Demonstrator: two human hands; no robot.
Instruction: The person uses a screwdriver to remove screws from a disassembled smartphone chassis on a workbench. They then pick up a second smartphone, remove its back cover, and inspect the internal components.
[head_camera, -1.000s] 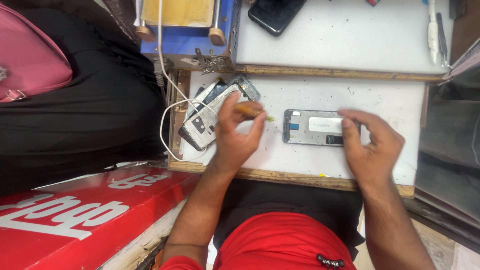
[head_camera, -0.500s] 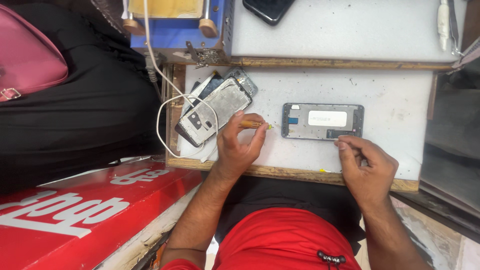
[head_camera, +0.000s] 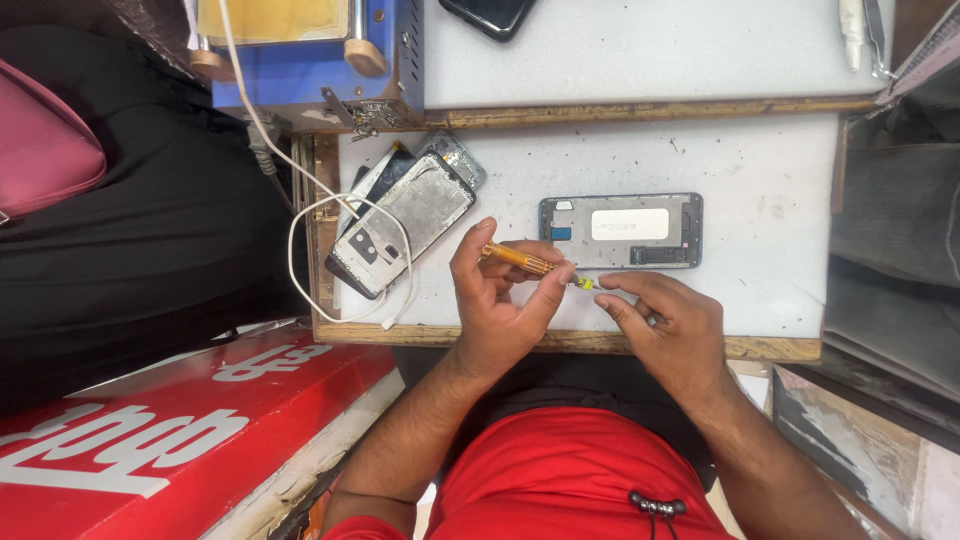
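Two hands meet low over the white bench. Left hand pinches an orange screwdriver between thumb and fingers, its long axis running up-left to down-right, the yellow tip pointing at the right hand. Right fingertips close narrowly at that tip; whether they hold a screw or bit, I cannot tell. One opened phone frame lies flat just beyond the grip, long axis crosswise, nearer the right hand and apart from both. Left of the grip sits a stack of about three phone parts, tilted, with one white cable looping over them. One blue machine stands farther off, and one dark phone.
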